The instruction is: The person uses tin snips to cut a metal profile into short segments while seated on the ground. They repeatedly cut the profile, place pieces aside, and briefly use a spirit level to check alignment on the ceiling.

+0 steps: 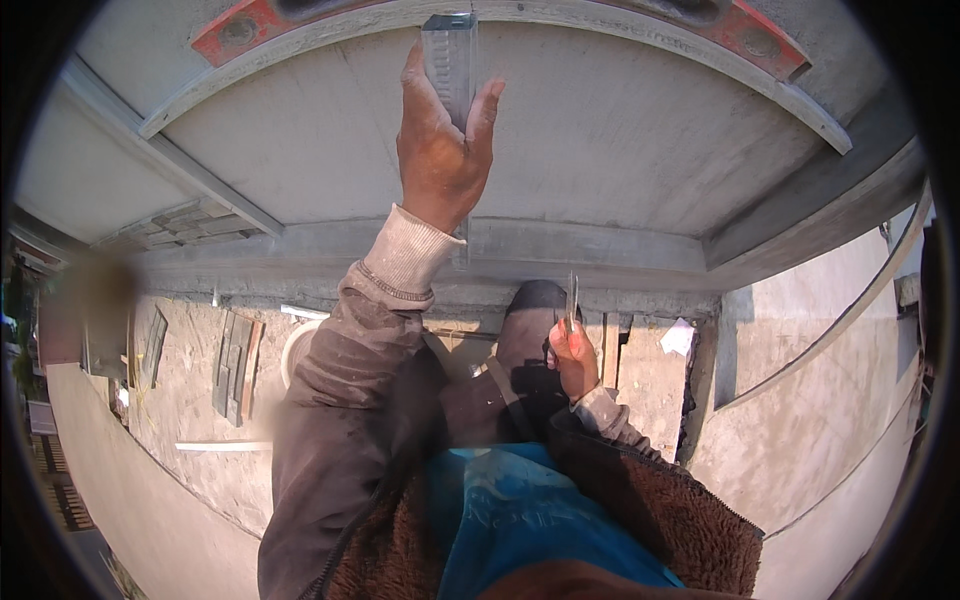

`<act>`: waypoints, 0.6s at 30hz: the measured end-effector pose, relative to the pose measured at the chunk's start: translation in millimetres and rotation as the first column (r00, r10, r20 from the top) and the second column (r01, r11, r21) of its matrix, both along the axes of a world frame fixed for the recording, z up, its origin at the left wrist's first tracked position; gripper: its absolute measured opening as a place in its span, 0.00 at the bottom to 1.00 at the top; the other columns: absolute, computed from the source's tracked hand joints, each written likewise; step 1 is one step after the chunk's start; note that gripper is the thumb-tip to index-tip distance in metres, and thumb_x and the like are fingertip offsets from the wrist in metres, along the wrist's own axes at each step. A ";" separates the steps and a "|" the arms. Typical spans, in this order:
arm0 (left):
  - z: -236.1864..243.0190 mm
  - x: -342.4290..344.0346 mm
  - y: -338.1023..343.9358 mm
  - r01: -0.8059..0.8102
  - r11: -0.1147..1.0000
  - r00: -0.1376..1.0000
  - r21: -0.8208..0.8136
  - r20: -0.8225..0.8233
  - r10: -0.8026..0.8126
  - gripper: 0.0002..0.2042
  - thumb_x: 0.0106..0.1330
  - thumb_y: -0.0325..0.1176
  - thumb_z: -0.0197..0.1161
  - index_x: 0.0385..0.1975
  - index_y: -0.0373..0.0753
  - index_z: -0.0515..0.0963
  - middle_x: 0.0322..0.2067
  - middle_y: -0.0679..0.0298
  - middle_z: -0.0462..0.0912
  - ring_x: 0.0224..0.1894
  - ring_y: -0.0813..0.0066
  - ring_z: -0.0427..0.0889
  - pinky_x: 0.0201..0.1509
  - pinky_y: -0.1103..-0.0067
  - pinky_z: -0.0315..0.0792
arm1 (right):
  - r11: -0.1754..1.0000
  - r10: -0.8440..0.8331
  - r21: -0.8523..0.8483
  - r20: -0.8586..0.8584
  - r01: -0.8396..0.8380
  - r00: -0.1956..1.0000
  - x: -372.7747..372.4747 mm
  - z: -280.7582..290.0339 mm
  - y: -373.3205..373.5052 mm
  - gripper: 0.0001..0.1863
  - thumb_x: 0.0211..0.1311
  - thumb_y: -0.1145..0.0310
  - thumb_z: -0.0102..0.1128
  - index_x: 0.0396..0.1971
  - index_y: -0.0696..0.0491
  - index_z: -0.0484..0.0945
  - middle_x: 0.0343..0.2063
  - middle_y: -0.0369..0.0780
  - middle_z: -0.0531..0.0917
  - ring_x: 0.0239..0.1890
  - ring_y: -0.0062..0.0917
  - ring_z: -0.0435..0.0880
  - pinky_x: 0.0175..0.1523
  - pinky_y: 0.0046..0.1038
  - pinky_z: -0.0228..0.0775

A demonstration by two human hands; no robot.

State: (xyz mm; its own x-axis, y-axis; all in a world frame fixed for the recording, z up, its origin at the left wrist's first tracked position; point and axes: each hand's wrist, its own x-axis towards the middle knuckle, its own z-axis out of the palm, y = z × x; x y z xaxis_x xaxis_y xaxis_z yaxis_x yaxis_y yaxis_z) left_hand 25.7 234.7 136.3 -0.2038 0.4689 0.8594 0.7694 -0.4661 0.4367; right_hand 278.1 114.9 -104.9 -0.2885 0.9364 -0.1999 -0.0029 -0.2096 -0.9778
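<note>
My left hand (445, 160) reaches up to the wall, its thumb and fingers on either side of a grey metal channel (450, 65). The channel stands upright against the grey wall (600, 130), and its top end meets a long grey batten (640, 22). My right hand (573, 360), lower down near my knee, is closed on a thin, flat-bladed tool (573, 298). That tool is seen nearly edge-on, so its exact kind is unclear. A plaster-like whitish dust covers parts of my left hand and its cuff.
A red spirit level (242, 32) lies along the batten at the top. Another batten (175, 150) slants down the wall at left. Below are a ledge (590, 245), several wood strips (235, 365), a white strip (225, 446) and a paper scrap (678, 337).
</note>
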 end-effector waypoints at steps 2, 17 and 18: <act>19.9 -14.0 -40.5 0.008 0.998 0.997 -0.061 -0.081 -0.013 0.31 0.72 0.39 0.65 0.66 0.28 0.59 0.48 0.43 0.80 0.44 0.53 0.87 0.44 0.67 0.82 | 0.987 -0.013 0.159 0.081 0.000 0.997 9.7 40.2 11.7 0.22 0.71 0.47 0.60 0.42 0.55 0.73 0.28 0.34 0.75 0.28 0.19 0.75 0.37 0.25 0.70; -77.5 -33.2 -216.0 0.015 0.777 0.991 -0.629 -0.096 -0.097 0.22 0.56 0.28 0.70 0.51 0.33 0.75 0.36 0.50 0.85 0.33 0.54 0.87 0.37 0.72 0.80 | 0.679 0.417 0.258 0.634 -0.687 0.651 -23.0 165.5 7.6 0.27 0.65 0.45 0.65 0.41 0.57 0.76 0.30 0.48 0.81 0.36 0.47 0.81 0.42 0.38 0.74; -82.7 -28.4 -217.2 0.018 0.770 0.995 -0.638 -0.067 -0.078 0.21 0.56 0.29 0.71 0.50 0.33 0.76 0.34 0.51 0.85 0.33 0.54 0.87 0.37 0.72 0.79 | 0.679 0.430 0.231 0.645 -0.697 0.632 -25.4 163.2 5.9 0.27 0.64 0.45 0.66 0.41 0.58 0.76 0.30 0.48 0.81 0.36 0.48 0.81 0.43 0.38 0.74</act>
